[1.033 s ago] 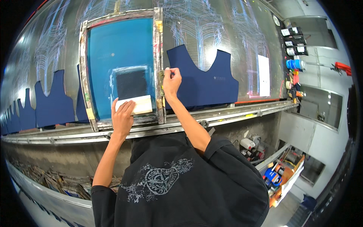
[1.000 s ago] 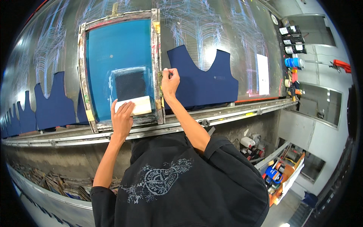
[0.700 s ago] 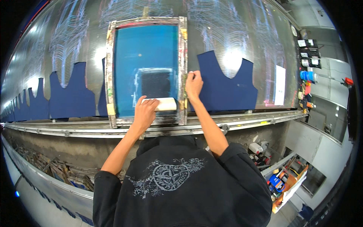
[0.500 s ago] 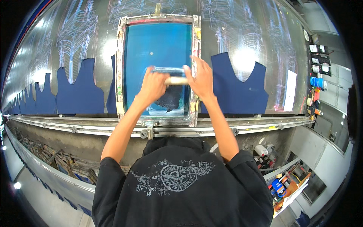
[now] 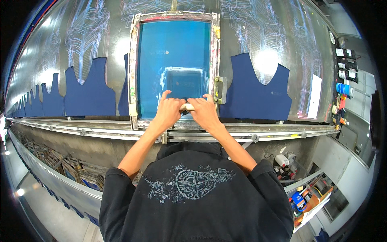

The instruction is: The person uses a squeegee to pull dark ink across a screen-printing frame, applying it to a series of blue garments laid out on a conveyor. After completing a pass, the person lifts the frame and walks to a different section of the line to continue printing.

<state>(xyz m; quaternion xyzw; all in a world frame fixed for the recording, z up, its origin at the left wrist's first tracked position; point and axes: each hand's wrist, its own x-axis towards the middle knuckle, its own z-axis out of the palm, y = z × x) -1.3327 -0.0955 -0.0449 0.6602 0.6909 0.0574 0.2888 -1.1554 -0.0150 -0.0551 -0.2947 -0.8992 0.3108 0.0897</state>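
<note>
My left hand (image 5: 169,109) and my right hand (image 5: 204,114) grip a pale-handled squeegee (image 5: 187,107) side by side, fingers wrapped over its bar. It stands near the close end of a printing screen (image 5: 173,44), whose blue mesh sits in a worn, ink-stained frame (image 5: 134,72). Beyond my fingers, a darker rectangle with whitish edges shows in the mesh. Most of the squeegee's blade is hidden by my hands. Navy cut fabric pieces (image 5: 258,97) lie on both sides of the screen; the right one bears a tiny pale mark.
The long dark table (image 5: 258,36) carries coloured line marks. A metal rail (image 5: 100,126) runs along its near edge. A metal bracket (image 5: 220,90) sits at the frame's right side. Bottles and tape rolls line the right end; a cluttered box (image 5: 306,201) stands lower right.
Both hands have drawn the squeegee toward me, from mid-screen to its near end. The hands are closer together, and the rectangle in the mesh now shows beyond them.
</note>
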